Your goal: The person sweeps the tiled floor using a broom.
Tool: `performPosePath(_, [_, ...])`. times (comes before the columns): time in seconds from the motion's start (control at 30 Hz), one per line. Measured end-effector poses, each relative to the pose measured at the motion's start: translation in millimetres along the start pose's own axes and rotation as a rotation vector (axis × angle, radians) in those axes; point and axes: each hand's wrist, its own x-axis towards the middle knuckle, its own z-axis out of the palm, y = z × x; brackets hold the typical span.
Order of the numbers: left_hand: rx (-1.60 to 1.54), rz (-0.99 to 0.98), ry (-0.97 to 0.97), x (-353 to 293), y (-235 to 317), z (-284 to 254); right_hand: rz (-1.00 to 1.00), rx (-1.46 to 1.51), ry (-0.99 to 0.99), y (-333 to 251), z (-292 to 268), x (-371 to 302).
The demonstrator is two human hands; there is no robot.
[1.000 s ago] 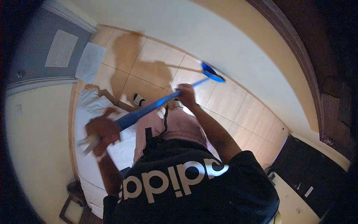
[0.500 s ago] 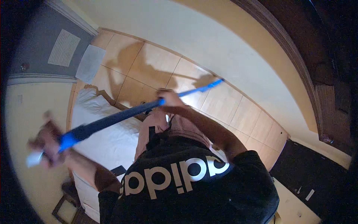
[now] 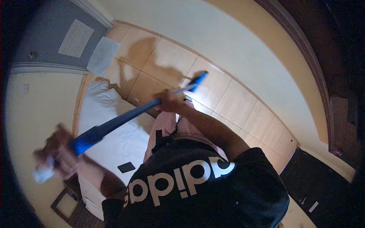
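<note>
A long pole (image 3: 121,119) slants across my front. It has a dark thick tube, a blue collar on the left, a thin pale shaft and a flat blue piece at its far end, over the tiles; the kind of tool is unclear. My left hand (image 3: 59,154) grips it beside the blue collar, blurred by motion, with a blurred whitish end piece (image 3: 43,173) sticking out below. My right hand (image 3: 169,100) is closed around it where the dark tube meets the thin shaft.
A bed with a white sheet (image 3: 102,140) lies on the left, a black phone (image 3: 126,167) on it. Beyond are a pale mat (image 3: 103,57) and a grey door (image 3: 34,41). Tiled floor (image 3: 224,95) runs along the wall. Dark furniture (image 3: 338,110) stands right.
The far blue end has swung left and nearer to my right hand in the picture. Both hands keep hold of the pole. My view has shifted slightly, showing the whole phone.
</note>
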Motion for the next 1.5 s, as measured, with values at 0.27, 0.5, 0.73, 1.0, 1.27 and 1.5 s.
performPosePath(0.27, [-0.202,-0.322,0.122,-5,-65,-68,0.126,-0.141,-0.118,43,3,-31])
performPosePath(0.5, [-0.774,0.085,-0.548,107,92,-116,-0.156,0.143,0.092,-69,23,108])
performPosePath(0.73, [-0.694,0.18,-0.713,67,55,28,-0.182,0.173,0.03,-67,31,88])
performPosePath(1.0, [-0.527,-0.349,-0.536,-8,-31,50,0.14,0.134,0.032,19,5,-85])
performPosePath(1.27, [-0.378,-0.21,-0.289,20,-32,24,0.211,0.208,-0.182,-1,-20,-54])
performPosePath(1.5, [-0.653,0.109,-0.945,126,57,-18,-0.176,0.253,0.043,-105,49,153])
